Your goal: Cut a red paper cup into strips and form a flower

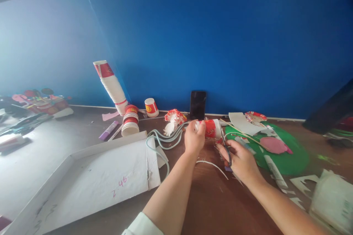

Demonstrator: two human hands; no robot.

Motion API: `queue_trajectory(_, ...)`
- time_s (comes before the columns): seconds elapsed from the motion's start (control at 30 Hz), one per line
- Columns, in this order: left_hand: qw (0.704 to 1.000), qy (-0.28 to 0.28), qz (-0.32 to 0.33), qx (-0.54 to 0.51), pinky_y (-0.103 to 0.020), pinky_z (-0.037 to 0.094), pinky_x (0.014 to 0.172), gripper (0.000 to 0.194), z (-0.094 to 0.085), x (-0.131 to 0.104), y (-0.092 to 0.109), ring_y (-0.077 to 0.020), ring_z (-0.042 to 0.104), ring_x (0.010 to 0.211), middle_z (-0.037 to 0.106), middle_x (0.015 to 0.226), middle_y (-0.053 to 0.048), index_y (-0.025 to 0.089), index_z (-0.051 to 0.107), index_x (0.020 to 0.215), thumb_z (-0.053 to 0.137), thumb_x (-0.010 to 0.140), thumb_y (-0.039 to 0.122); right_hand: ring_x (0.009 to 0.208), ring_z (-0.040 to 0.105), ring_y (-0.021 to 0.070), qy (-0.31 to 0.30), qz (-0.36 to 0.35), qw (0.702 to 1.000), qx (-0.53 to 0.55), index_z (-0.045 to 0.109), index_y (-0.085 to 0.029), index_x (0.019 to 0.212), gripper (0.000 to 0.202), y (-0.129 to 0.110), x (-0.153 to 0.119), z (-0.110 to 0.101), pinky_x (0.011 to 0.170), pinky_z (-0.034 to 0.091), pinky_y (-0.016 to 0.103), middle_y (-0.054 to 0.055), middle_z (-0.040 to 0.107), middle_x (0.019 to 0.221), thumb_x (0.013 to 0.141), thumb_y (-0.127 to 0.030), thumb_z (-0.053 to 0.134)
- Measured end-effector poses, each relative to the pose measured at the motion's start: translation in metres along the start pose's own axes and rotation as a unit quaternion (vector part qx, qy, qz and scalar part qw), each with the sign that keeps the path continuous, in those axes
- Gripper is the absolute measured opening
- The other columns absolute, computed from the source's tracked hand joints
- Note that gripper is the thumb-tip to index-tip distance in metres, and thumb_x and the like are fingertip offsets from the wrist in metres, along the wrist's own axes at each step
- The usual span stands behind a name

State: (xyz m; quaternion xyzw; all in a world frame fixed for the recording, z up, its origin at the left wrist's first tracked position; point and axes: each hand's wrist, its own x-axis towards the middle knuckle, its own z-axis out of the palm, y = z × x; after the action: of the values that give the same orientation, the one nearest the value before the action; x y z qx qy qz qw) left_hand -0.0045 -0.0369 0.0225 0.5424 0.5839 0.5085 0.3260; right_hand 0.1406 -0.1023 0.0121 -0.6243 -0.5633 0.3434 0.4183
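Observation:
My left hand is wrapped round a red and white paper cup, which lies on its side in the air above the brown table. In my right hand is a pair of scissors with dark handles; its blades point up beside the end of the cup. Whether the blades touch the cup I cannot tell. Just beyond the left hand sits a cut paper piece with a red and yellow frilled top and white strips. A thin white strip curves across the table below the hands.
Left of me lies a white cardboard tray with pale cords over its corner. Stacked cups lean by the blue partition, near a single cup and a phone. Green sheet and paper scraps lie right.

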Motion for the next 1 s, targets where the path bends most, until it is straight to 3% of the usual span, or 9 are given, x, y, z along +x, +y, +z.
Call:
queue_trajectory(0.3,0.999,0.008,-0.047,-0.002,-0.028,0.042,0.069,0.046,0.000,0.002,-0.005,-0.0183,0.058,0.071,0.062,0.073,-0.002,0.022,0.059,0.087,0.043,0.084,0.065,0.046,0.057,0.0171,-0.012,-0.015,1.000,0.000,0.061,-0.024,0.083,0.034,0.000,-0.001,0.004,0.046,0.043,0.027,-0.002,0.060,0.053,0.076,-0.057,0.063)
queue_trajectory(0.53,1.000,-0.012,-0.011,-0.012,-0.028,0.043,0.073,0.036,0.008,-0.003,-0.007,-0.0179,0.059,0.080,0.066,0.088,-0.003,0.025,0.061,0.102,0.051,0.084,0.054,0.047,0.055,0.0154,-0.001,0.029,0.997,0.070,0.060,-0.023,0.079,0.031,-0.005,0.003,-0.004,0.043,0.042,0.025,-0.002,0.060,0.055,0.071,-0.053,0.068)
queue_trajectory(0.73,1.000,0.003,0.014,0.003,-0.030,0.044,0.081,0.038,0.004,0.000,-0.006,-0.0195,0.059,0.085,0.066,0.090,-0.005,0.024,0.062,0.107,0.052,0.084,0.053,0.048,0.054,0.0148,-0.024,0.026,0.998,0.057,0.061,-0.023,0.078,0.031,-0.010,0.004,-0.008,0.044,0.041,0.025,-0.002,0.060,0.055,0.071,-0.052,0.067)
queue_trajectory(1.0,1.000,0.009,0.025,-0.010,-0.031,0.043,0.082,0.042,0.002,0.001,-0.006,-0.0200,0.059,0.088,0.065,0.094,-0.006,0.022,0.061,0.109,0.050,0.084,0.055,0.050,0.054,0.0155,-0.025,-0.007,1.000,-0.006,0.062,-0.023,0.084,0.027,0.001,0.008,-0.007,0.048,0.040,0.026,-0.003,0.061,0.053,0.074,-0.048,0.066)
